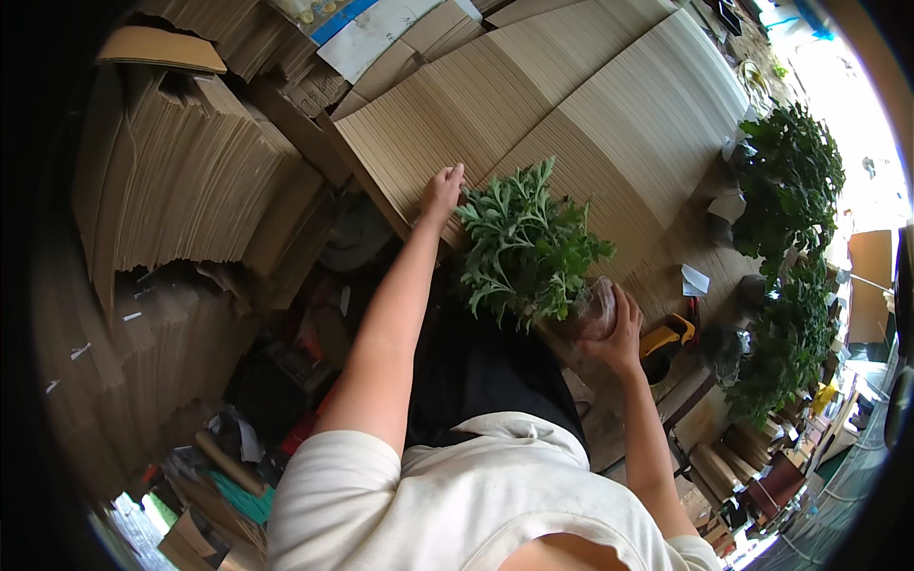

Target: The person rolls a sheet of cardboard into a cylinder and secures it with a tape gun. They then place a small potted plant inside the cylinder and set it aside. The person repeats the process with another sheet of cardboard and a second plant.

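Observation:
A bushy green potted plant (533, 247) lies on its side in front of me, its leaves toward the left. My right hand (617, 333) is wrapped round its root ball (597, 309), which is covered in clear plastic. My left hand (442, 197) is at the left of the leaves, over the near edge of a wide bed of stacked cardboard (457, 114). Its fingers are drawn together; whatever they pinch, if anything, is hidden.
More leafy plants (785, 181) with wrapped roots stand along the right. A yellow and black hand tool (669, 333) and a white paper scrap (695, 281) lie beyond my right hand. Tall piles of folded cardboard (181, 171) rise at the left.

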A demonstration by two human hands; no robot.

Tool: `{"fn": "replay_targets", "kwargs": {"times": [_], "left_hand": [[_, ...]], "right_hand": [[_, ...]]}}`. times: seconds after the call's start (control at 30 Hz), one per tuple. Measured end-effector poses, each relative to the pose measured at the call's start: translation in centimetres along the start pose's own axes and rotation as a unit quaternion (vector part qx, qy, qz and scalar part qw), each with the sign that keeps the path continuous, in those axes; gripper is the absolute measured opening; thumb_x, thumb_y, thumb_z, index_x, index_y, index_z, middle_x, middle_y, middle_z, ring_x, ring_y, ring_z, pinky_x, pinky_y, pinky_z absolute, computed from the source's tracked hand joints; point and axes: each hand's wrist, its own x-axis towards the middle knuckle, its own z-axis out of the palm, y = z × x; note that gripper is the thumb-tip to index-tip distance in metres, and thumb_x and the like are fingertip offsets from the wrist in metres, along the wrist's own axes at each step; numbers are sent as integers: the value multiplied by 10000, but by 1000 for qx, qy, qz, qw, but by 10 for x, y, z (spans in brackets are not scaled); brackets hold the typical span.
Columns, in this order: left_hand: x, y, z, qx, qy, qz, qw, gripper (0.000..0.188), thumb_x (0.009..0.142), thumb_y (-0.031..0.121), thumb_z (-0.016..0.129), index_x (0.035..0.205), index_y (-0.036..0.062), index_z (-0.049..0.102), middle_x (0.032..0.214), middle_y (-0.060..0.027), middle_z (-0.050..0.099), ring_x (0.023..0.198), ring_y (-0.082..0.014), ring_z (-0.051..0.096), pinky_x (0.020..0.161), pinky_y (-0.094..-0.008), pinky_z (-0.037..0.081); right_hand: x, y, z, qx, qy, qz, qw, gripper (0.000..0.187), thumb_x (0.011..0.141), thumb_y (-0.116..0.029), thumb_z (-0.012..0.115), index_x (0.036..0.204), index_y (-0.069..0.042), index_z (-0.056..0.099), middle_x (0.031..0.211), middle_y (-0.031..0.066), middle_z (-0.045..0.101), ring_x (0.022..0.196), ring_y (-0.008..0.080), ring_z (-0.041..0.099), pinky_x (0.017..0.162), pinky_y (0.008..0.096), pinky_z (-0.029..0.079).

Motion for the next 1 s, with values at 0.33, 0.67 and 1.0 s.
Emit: {"fn": "replay_targets", "kwargs": {"times": [0.33,0.67,1.0], "left_hand": [[-28,31,-1,-35,-48,29,998,422,869,402,525,1073,41,607,842,-45,628,741,-134,593,658,-300,467],[-108,12,-30,-123,65,60,989,121,889,75,489,955,31,580,757,-13,580,679,-73,542,604,-213,437],[-231,-28,68,-16,-378,-210,902,266,784,226,643,911,-6,622,795,-72,649,693,-138,621,632,-248,505]], "right_hand": [[9,11,0,70,-11,55,996,1055,388,-302,817,1324,-85,380,1268,164,423,1183,362,383,984,448,327],[21,23,-3,70,-51,95,992,1108,383,-368,849,1342,-93,368,1231,193,450,1151,370,421,971,432,350],[21,21,-3,-14,-94,16,995,1204,437,-368,859,1391,-47,198,1326,219,355,1250,379,320,1029,428,289]]}}
